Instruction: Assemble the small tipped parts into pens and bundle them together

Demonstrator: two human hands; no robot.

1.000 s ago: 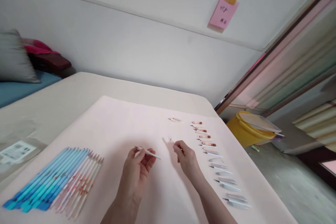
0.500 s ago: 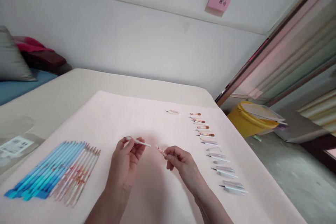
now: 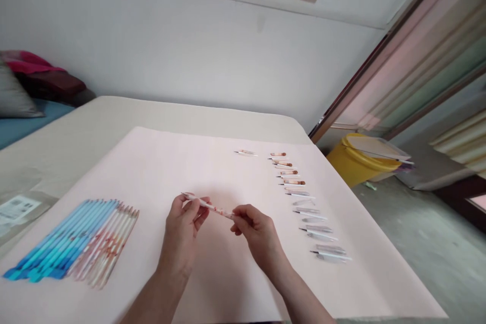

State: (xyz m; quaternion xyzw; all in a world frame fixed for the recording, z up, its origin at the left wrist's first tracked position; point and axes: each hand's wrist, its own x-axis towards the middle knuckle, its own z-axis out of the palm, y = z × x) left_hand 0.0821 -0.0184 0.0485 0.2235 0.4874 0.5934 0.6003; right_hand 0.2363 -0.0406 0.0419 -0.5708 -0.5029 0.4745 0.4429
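My left hand [image 3: 184, 225] pinches the pointed end of a slim white pen refill [image 3: 191, 196] between thumb and fingers, with the dark tip pointing up and left. My right hand [image 3: 258, 228] grips the far end of a white pen barrel [image 3: 221, 211] with a red pattern. Refill and barrel lie in one line between the hands, the refill's rear end hidden inside the barrel or behind my left fingers. Left of my hands lie a row of blue pens [image 3: 72, 238] and a group of white, red-patterned pens [image 3: 108, 248].
Along the right side of the pink sheet [image 3: 182, 162] runs a column of refills and small pen parts [image 3: 290, 172], with several clear pieces [image 3: 328, 250] nearer me. One refill with parts [image 3: 246, 153] lies farther back. A plastic package [image 3: 23, 207] sits at left; a yellow bin [image 3: 349, 162] stands beyond the right edge.
The gap between refill and barrel has closed: my right hand brought the barrel left onto the refill's rear end. My left hand has kept its pinch. The view has shifted slightly.
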